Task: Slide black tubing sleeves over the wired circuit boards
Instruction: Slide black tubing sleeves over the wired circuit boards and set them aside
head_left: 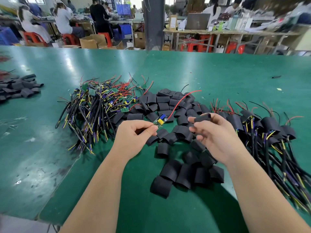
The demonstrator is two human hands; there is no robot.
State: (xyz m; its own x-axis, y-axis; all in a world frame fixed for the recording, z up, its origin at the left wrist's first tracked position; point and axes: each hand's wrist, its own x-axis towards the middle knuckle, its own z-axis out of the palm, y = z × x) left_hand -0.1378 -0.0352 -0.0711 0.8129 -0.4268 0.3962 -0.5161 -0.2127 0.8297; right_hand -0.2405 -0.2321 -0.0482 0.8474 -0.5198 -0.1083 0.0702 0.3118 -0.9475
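circuit board (159,121): pinched at its near end by the left hand (134,133), above the table (50,148), free end aimed toward the sleeve.
sleeve (202,117): held between right hand (217,137) thumb and curled fingers, just beside the board, not yet on it.
piles: bare boards (101,101) left, sleeved ones (269,130) right, likely keeping done from undone.

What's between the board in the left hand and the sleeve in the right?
Head view: just air. The board and sleeve are held apart. Beneath the gap, loose black sleeves lie on the green table.
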